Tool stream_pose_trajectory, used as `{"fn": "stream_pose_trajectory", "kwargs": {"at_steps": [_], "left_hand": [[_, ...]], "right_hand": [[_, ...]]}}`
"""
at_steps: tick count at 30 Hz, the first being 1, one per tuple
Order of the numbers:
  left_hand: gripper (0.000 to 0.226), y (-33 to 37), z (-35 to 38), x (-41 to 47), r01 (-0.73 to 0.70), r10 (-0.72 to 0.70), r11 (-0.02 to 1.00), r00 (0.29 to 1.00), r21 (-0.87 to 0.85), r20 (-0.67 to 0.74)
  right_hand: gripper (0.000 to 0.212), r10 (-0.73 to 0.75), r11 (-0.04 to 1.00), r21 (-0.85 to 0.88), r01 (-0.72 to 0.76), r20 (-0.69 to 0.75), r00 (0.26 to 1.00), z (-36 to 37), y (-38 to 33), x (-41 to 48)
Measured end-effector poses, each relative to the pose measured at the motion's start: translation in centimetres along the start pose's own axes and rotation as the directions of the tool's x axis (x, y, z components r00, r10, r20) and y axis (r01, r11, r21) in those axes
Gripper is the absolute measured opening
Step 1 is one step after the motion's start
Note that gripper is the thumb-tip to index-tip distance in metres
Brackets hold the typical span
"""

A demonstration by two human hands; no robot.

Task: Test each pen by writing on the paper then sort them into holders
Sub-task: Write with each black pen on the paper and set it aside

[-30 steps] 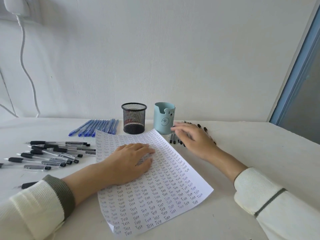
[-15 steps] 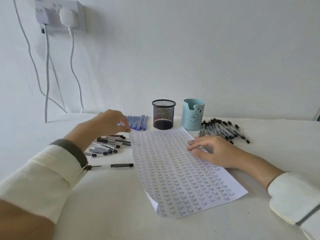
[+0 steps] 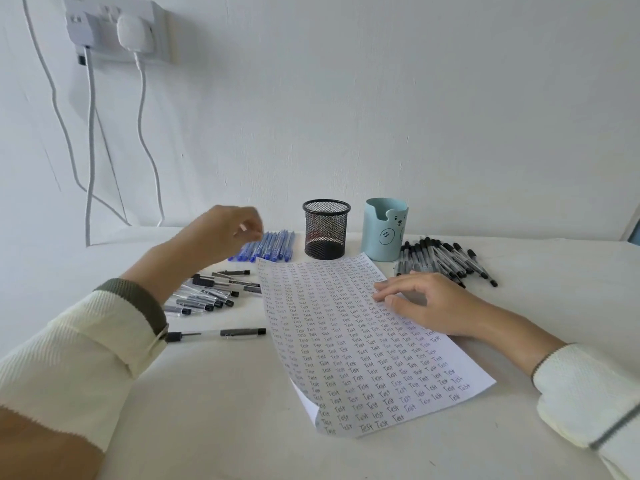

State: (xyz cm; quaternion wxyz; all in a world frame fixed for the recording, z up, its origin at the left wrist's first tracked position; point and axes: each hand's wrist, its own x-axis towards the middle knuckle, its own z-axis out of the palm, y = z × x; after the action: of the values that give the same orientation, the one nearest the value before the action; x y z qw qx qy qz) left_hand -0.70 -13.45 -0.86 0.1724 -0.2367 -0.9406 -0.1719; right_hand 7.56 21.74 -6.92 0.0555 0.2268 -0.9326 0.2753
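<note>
Right hand (image 3: 427, 303) rested on the paper (image 3: 363, 362), fingers relaxed flat; left hand (image 3: 221, 233) hovered over blue pens (image 3: 277, 245), fingers curled, grasp unclear.

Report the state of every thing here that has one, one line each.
paper, flat, covered with "Test", near corner curled
mesh holder, upright, looks empty
bear holder, upright, inside hidden
blue pens, lying in a row
black-capped pens, piled beside the bear holder
charger, plugged in
left hand, above the blue pens, fingers curled, grip blurred
right hand, resting on the paper
</note>
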Motion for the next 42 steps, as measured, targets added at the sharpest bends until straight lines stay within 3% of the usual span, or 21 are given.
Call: {"fn": "stream_pose_trajectory", "kwargs": {"at_steps": [2,5,9,12,15,19,21,23,25,27,29,33,36,40,42], "left_hand": [[0.005,2.9,1.0,-0.1,-0.193,0.190,0.981,0.978,-0.029,-0.091],[0.019,7.9,3.7,-1.4,-0.481,0.480,0.875,0.877,-0.059,-0.022],[0.024,10.6,6.3,-3.1,-0.639,0.647,0.756,0.763,-0.143,0.011],[0.018,10.9,7.2,-3.5,-0.552,0.594,0.788,0.798,-0.273,0.100],[0.028,10.6,7.6,-3.6,-0.406,0.470,0.862,0.864,-0.304,0.181],[0.055,9.8,7.3,-3.2,-0.233,0.287,0.923,0.947,-0.308,0.145],[0.059,9.5,7.3,-3.1,-0.202,0.237,0.925,0.969,-0.322,0.072],[0.054,9.4,7.4,-3.1,-0.166,0.197,0.922,0.979,-0.350,0.053],[0.042,9.5,7.6,-3.3,-0.112,0.163,0.930,0.979,-0.349,0.120],[0.041,9.6,7.6,-3.4,-0.113,0.181,0.939,0.965,-0.325,0.190],[0.055,9.8,7.5,-3.5,-0.155,0.229,0.944,0.943,-0.291,0.242],[0.059,10.3,6.9,-3.8,-0.176,0.258,0.945,0.918,-0.275,0.300],[0.061,10.5,6.9,-4.1,-0.210,0.275,0.954,0.897,-0.214,0.346],[0.064,10.8,6.8,-4.4,-0.278,0.305,0.952,0.867,-0.125,0.394],[0.063,11.1,6.8,-4.5,-0.313,0.317,0.946,0.846,-0.083,0.429]], "right_hand": [[0.020,0.003,1.000,0.000,-0.003,-0.002,1.000,0.0,-0.1,0.0],[0.019,0.023,1.000,0.000,-0.023,0.002,1.000,0.0,0.1,0.0],[0.032,0.034,0.998,-0.054,-0.038,-0.060,0.998,-0.1,-0.1,-0.3],[0.049,-0.052,0.987,-0.160,0.032,-0.122,0.991,-0.1,-0.2,-0.1],[0.061,-0.169,0.934,-0.320,0.158,-0.008,0.986,0.2,-0.5,0.0],[0.040,-0.221,0.883,-0.403,0.239,0.093,0.971,1.0,-1.7,0.4],[0.037,-0.331,0.832,-0.449,0.325,0.068,0.941,1.1,-2.2,0.7],[0.031,-0.475,0.766,-0.488,0.419,0.009,0.880,1.2,-2.2,0.8],[0.024,-0.516,0.770,-0.475,0.426,-0.072,0.853,0.8,-2.1,0.8],[0.019,-0.478,0.823,-0.420,0.382,-0.150,0.866,0.6,-2.2,0.7],[0.025,-0.404,0.896,-0.300,0.328,-0.240,0.883,0.3,-2.2,0.5],[0.036,-0.123,0.990,0.019,0.136,-0.321,0.939,-0.7,-2.7,0.1],[0.043,0.179,0.901,0.431,-0.036,-0.296,0.938,-2.0,-3.4,-0.1],[0.052,0.288,0.826,0.563,-0.012,-0.404,0.868,-3.5,-4.0,-0.3],[0.064,0.310,0.735,0.675,0.066,-0.421,0.853,-4.1,-4.5,-0.5]]}}
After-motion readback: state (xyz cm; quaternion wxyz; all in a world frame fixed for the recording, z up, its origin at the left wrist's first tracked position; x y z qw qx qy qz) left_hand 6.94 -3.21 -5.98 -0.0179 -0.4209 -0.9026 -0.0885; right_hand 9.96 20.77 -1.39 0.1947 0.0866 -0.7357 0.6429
